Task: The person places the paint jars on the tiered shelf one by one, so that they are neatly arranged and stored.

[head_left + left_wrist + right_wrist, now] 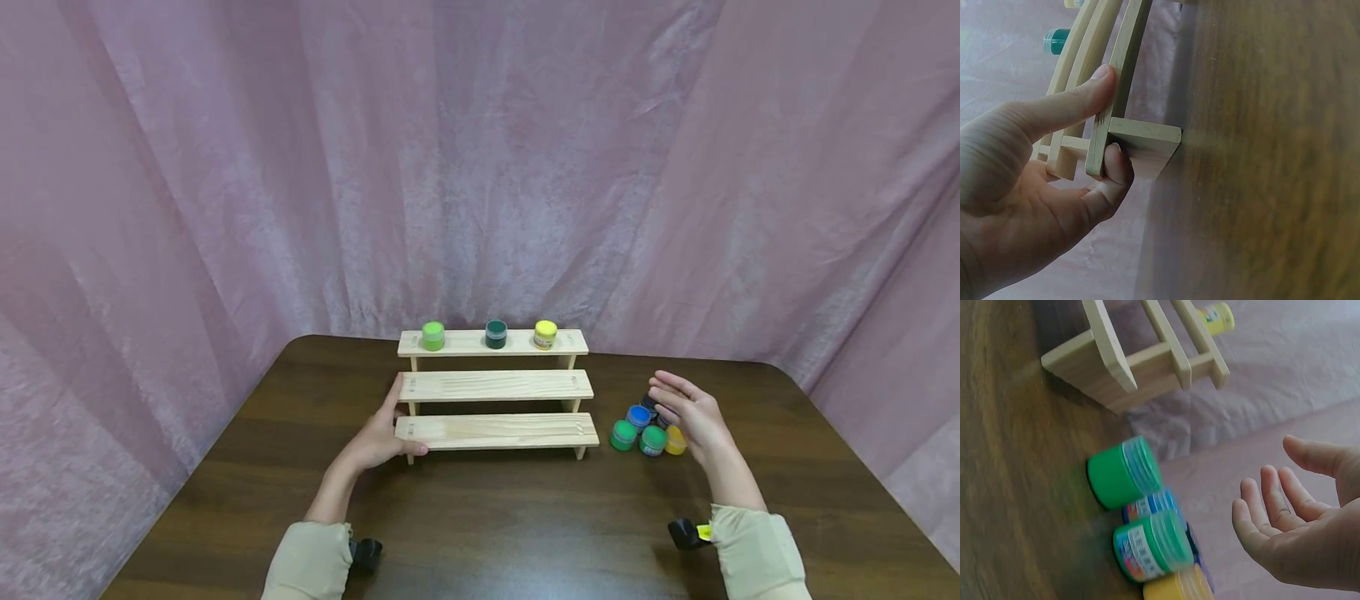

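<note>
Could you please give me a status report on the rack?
Left hand gripping wooden rack at left end. Right hand open, holding nothing, near clustered jars. Three jars on top shelf. No obstruction seen.

1 rack, 3 shelves — at least 8 jars.

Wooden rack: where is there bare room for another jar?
Middle shelf and bottom shelf, bare right of the left hand; top shelf, in the gaps between its three jars. Crowded: right of the rack, where loose jars cluster by the right hand.
</note>
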A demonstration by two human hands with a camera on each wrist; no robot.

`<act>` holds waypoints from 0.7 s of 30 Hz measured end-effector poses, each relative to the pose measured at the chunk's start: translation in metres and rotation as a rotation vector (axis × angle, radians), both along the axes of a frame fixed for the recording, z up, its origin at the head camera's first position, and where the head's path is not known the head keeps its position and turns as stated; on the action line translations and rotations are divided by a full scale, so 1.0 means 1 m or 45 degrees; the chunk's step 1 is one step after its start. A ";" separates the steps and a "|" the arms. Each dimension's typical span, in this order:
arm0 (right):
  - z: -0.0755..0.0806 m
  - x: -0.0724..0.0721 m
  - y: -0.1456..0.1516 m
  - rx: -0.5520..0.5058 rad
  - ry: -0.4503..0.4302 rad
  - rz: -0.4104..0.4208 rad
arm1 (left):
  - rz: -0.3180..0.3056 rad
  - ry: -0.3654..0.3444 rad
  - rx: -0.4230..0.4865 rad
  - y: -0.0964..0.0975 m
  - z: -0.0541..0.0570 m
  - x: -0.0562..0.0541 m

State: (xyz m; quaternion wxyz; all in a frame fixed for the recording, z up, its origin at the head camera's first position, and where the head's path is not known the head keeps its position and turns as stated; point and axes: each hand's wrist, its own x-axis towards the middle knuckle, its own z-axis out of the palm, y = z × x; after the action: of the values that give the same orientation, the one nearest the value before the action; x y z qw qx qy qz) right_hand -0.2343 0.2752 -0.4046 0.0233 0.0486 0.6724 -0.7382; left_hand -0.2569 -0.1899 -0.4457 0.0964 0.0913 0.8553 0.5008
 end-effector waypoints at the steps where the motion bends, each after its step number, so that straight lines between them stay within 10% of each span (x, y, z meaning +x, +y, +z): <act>1: -0.001 0.001 0.002 -0.011 0.003 0.000 | -0.001 0.003 -0.005 0.000 0.000 0.000; 21: -0.012 0.010 0.030 -0.215 -0.020 -0.144 | -0.014 0.009 -0.002 -0.001 0.001 -0.001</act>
State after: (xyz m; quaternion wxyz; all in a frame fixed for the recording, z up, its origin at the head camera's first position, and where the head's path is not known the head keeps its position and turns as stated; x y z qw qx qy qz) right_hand -0.2244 0.3048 -0.4164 -0.0092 0.0900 0.6036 -0.7921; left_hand -0.2574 -0.1913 -0.4449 0.0965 0.0978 0.8556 0.4992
